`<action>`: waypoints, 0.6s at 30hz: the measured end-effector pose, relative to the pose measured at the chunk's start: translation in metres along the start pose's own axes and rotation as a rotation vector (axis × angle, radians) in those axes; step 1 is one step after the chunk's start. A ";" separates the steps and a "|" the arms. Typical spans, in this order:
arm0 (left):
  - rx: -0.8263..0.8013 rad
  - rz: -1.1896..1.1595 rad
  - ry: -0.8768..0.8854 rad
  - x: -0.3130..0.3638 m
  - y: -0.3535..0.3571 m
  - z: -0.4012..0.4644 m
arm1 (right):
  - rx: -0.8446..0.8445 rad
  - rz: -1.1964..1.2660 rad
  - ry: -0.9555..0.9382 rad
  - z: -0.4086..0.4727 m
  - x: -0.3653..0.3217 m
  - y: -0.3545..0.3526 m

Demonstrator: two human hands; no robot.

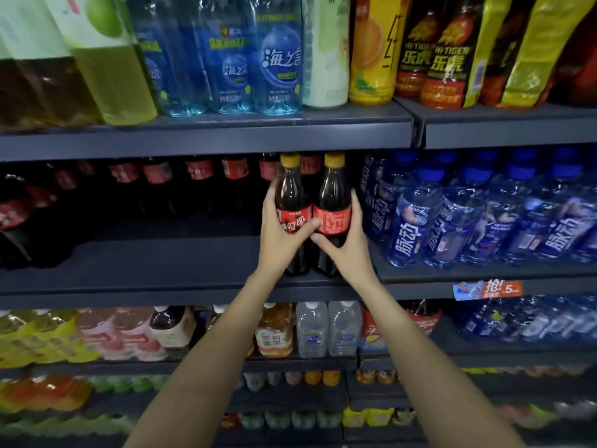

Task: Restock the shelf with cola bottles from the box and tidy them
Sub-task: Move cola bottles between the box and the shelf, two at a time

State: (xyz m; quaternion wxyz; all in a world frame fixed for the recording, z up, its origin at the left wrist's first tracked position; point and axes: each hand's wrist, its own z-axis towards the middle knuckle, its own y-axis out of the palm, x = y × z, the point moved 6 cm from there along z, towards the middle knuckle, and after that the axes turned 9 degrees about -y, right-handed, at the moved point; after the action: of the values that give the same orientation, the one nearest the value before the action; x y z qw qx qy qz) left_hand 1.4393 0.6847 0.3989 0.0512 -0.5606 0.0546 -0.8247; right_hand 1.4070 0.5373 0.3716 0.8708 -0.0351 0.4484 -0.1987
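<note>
Yellow caps on both of these: my left hand (pixel 280 232) is wrapped around the left cola bottle (pixel 291 205) and my right hand (pixel 344 236) is curled around the right cola bottle (pixel 332 202), the two touching side by side, upright at the front of the dark middle shelf (pixel 161 270). More cola bottles (pixel 181 185) with red labels sit further back to the left, and blue-capped bottles (pixel 458 218) are packed in just to the right. No box in view from up here.
</note>
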 end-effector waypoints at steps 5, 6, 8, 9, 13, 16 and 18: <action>-0.067 0.136 -0.012 -0.018 0.007 0.000 | 0.071 -0.035 0.116 -0.010 0.033 0.006; -0.058 0.208 0.003 -0.017 0.006 0.004 | 0.096 -0.065 0.108 -0.005 0.035 0.003; -0.030 0.266 0.044 -0.017 0.003 0.016 | 0.141 -0.134 0.091 0.012 0.043 -0.003; -0.007 0.285 0.066 -0.018 0.002 0.022 | 0.159 -0.160 0.090 0.021 0.048 -0.005; 0.131 0.378 0.108 -0.025 0.010 0.050 | 0.260 -0.246 0.133 0.057 0.075 -0.008; 0.220 0.304 0.082 -0.034 0.021 0.068 | 0.307 -0.288 0.127 0.077 0.087 -0.005; 0.264 0.212 0.075 -0.040 0.029 0.078 | 0.307 -0.314 0.156 0.087 0.093 -0.003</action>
State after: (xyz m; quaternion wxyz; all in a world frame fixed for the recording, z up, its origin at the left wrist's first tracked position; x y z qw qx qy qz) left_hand 1.5274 0.6587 0.3868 0.2089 -0.5090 0.0067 -0.8350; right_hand 1.5234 0.4892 0.3530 0.7869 0.0440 0.4680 -0.3999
